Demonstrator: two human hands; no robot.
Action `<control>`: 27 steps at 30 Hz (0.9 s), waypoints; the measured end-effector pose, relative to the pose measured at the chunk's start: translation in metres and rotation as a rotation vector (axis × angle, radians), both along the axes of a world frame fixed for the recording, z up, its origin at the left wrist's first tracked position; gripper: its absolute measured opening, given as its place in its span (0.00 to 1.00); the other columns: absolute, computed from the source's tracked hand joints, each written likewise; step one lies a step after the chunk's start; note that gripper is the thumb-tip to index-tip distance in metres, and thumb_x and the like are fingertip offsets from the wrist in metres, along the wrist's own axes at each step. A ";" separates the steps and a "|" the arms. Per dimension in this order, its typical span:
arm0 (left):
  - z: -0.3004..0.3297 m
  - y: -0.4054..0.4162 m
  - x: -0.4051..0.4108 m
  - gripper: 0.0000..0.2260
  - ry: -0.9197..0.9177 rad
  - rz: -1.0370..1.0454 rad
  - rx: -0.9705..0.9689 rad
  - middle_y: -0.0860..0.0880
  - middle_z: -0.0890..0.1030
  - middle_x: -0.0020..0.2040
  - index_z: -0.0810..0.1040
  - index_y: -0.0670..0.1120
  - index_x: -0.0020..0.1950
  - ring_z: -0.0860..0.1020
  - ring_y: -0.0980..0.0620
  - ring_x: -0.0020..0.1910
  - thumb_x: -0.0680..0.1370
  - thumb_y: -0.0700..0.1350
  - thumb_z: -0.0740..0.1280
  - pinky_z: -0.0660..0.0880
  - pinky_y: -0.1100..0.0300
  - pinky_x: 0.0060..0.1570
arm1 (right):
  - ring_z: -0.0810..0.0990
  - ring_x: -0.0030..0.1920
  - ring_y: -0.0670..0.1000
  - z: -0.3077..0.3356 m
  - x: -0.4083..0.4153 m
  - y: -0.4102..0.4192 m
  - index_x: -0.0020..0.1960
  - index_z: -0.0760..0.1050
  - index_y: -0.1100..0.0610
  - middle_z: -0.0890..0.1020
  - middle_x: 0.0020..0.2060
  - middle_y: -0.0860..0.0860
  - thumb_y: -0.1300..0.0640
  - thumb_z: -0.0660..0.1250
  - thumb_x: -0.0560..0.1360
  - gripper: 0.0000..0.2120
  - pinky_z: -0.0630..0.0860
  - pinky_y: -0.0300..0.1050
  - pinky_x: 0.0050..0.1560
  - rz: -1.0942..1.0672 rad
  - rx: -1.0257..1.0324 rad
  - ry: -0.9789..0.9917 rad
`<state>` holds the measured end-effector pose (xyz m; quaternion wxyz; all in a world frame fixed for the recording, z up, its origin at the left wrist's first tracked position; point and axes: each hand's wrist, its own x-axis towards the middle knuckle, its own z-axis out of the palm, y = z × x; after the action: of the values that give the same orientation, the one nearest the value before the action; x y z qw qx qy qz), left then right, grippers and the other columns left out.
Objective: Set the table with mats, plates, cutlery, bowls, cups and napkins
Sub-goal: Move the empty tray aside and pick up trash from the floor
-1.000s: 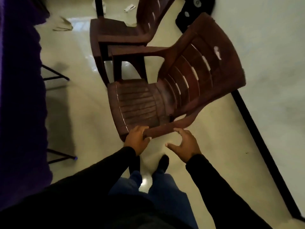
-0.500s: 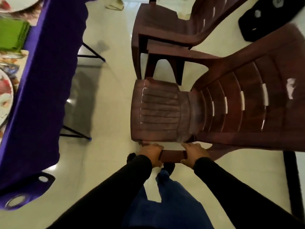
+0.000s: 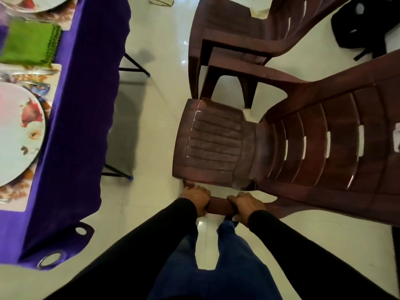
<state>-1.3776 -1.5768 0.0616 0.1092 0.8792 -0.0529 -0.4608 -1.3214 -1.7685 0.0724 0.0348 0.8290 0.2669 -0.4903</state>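
The left hand (image 3: 195, 199) and the right hand (image 3: 244, 205) are both gripping the near armrest (image 3: 218, 205) of a dark brown moulded plastic chair (image 3: 270, 146), fingers curled over the top of it, the two hands sitting just beside each other with a short stretch of armrest showing between them. The chair is facing left toward the purple-clothed table (image 3: 71, 137), standing apart from it on the glossy cream tiled floor (image 3: 151, 105). A second dark brown plastic chair (image 3: 238, 33) is standing just beyond the first, at the far side. On the table at the left, a round white plate with a red flower print (image 3: 19, 135) is lying on a floral printed mat (image 3: 13, 191), with silver cutlery (image 3: 28, 81) lying beyond the plate and a folded green napkin (image 3: 30, 44) farther still. Another plate's rim (image 3: 32, 5) is showing at the far left corner. The person's black sleeves (image 3: 303, 245) and blue trousers (image 3: 216, 267) are filling the near edge.
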 end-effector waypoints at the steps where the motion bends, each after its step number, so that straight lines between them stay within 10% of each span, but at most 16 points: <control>1: 0.002 0.013 -0.003 0.27 0.025 -0.001 0.016 0.44 0.74 0.67 0.70 0.45 0.69 0.71 0.43 0.68 0.74 0.53 0.73 0.70 0.44 0.66 | 0.72 0.64 0.58 -0.001 -0.008 0.012 0.72 0.65 0.47 0.73 0.61 0.54 0.55 0.69 0.74 0.29 0.74 0.52 0.59 -0.014 0.016 0.012; 17: 0.023 0.118 -0.059 0.26 0.181 0.193 0.177 0.47 0.74 0.69 0.71 0.49 0.69 0.70 0.44 0.70 0.74 0.53 0.74 0.60 0.35 0.71 | 0.75 0.64 0.59 0.040 -0.031 0.160 0.72 0.68 0.51 0.74 0.66 0.55 0.47 0.72 0.73 0.29 0.75 0.53 0.60 0.063 0.153 -0.021; 27: 0.068 0.053 -0.013 0.14 -0.243 0.653 -0.195 0.49 0.81 0.57 0.78 0.55 0.57 0.78 0.46 0.58 0.75 0.59 0.65 0.75 0.46 0.61 | 0.71 0.69 0.57 0.123 0.042 0.148 0.76 0.65 0.49 0.71 0.71 0.53 0.45 0.70 0.74 0.32 0.71 0.53 0.67 -0.010 0.257 -0.160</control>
<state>-1.3905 -1.5239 0.1297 0.3268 0.8835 0.1745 -0.2867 -1.2793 -1.6210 0.1952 -0.0528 0.8643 0.3199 -0.3846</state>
